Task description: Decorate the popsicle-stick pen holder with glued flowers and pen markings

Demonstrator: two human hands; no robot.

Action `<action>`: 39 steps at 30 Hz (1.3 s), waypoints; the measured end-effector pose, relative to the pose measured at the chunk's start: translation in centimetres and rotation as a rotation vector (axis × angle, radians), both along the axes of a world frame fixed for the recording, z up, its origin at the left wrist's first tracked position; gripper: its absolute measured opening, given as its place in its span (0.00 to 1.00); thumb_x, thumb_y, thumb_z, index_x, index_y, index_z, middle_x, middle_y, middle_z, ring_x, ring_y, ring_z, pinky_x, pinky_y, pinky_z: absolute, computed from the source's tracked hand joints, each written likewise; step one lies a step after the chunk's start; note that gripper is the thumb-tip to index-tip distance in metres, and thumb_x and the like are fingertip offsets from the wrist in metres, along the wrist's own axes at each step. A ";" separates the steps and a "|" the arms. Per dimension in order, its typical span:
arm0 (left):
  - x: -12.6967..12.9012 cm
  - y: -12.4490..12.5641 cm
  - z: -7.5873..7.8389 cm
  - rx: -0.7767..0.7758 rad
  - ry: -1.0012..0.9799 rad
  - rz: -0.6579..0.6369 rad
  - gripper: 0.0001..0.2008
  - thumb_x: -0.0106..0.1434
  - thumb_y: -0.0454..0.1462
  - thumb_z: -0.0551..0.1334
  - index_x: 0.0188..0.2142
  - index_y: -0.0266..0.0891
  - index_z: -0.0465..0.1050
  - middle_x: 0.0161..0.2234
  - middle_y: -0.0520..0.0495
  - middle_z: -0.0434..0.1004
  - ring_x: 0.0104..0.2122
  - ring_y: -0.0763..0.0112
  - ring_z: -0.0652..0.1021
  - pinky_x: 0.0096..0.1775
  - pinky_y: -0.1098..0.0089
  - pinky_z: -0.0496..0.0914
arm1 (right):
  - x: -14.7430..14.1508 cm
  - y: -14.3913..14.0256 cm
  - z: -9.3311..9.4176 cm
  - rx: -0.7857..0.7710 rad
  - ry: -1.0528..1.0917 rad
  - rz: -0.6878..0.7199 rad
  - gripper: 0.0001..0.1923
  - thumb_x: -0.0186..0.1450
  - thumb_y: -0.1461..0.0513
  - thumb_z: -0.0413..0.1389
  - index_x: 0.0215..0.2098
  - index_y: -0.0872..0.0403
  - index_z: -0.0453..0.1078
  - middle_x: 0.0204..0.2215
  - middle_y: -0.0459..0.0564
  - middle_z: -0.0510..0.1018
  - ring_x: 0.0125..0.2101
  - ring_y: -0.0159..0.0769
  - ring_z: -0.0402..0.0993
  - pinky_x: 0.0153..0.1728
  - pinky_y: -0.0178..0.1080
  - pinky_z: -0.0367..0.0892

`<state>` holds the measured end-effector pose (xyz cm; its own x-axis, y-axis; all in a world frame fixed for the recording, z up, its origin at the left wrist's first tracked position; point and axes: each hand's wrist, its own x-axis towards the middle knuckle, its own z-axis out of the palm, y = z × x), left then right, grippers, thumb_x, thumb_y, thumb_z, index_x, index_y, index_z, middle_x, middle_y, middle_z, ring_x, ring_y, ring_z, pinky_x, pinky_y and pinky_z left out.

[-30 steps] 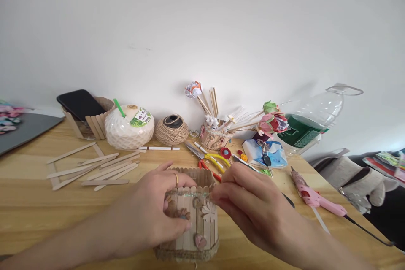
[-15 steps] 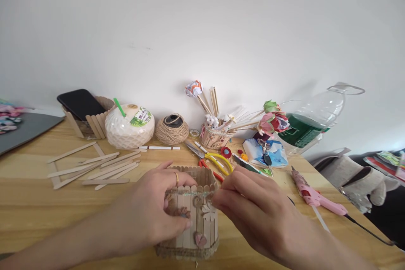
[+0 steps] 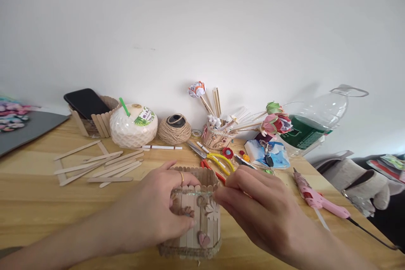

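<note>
A small box built of upright craft sticks (image 3: 202, 223) stands near the table's front edge, trimmed with a twine band at the base and small flower and heart pieces on its front. My left hand (image 3: 158, 209), a ring on one finger, wraps around its left side and grips it. My right hand (image 3: 253, 206) is at the box's upper right rim, fingertips pinched together on a thin glittery strip along the top edge.
Loose craft sticks (image 3: 101, 168) lie at the left. Behind stand a coconut-shaped cup (image 3: 133, 126), a twine ball (image 3: 174, 130), a phone on a stick holder (image 3: 86, 103), scissors (image 3: 215, 160), paper flowers (image 3: 274, 120), a plastic bottle (image 3: 313, 122) and a pink glue gun (image 3: 316, 198).
Both hands stay on the box. My right fingertips shifted slightly along the top rim; the view moved a little, shifting everything slightly right.
</note>
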<state>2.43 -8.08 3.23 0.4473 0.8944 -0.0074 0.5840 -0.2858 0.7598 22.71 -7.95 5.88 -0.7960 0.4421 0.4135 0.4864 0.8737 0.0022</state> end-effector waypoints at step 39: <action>0.2 0.3 -0.1 -0.102 -0.046 0.078 0.10 0.47 0.34 0.61 0.32 0.39 0.72 0.33 0.49 0.75 0.36 0.62 0.75 0.35 0.68 0.68 | 0.8 -0.6 -2.3 0.095 0.180 -0.046 0.07 0.61 0.71 0.51 0.29 0.54 0.65 0.22 0.43 0.67 0.22 0.28 0.62 0.23 0.33 0.57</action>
